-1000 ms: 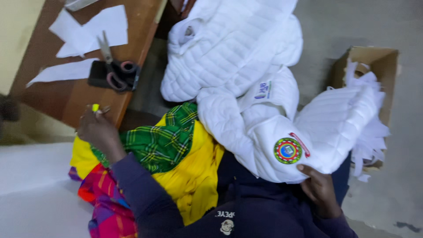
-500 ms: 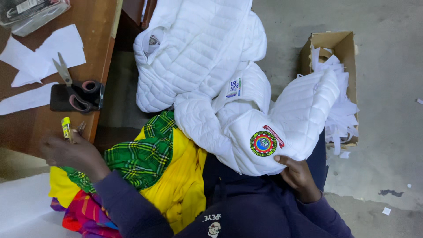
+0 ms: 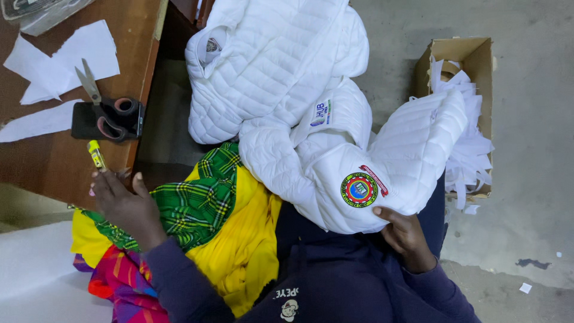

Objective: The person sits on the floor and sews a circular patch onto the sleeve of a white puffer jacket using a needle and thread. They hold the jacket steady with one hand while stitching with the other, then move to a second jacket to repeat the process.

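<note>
**Holding a white jacket on the lap, a marker at the desk edge**

Looking down through the head camera, I see my right hand [image 3: 402,234] under the lower edge of a white quilted jacket [image 3: 287,101]. Its fingers curl up around the hem, just below a round, many-coloured badge [image 3: 359,189] sewn on the fabric. The jacket lies bunched across my lap and spreads up and to the right.

My left hand [image 3: 127,206] rests at the edge of a wooden desk [image 3: 54,161]. Its fingers are closed loosely on the lower end of a yellow marker [image 3: 95,154], which points up onto the desk. Beneath this hand lies green plaid cloth [image 3: 197,203] over yellow cloth [image 3: 245,245].

On the desk, just above the marker, scissors [image 3: 101,107] lie on a black phone [image 3: 86,121], with white paper [image 3: 60,60] pieces beside them. To the right, on the concrete floor [image 3: 532,149], a cardboard box [image 3: 478,57] holds white paper strips.
</note>
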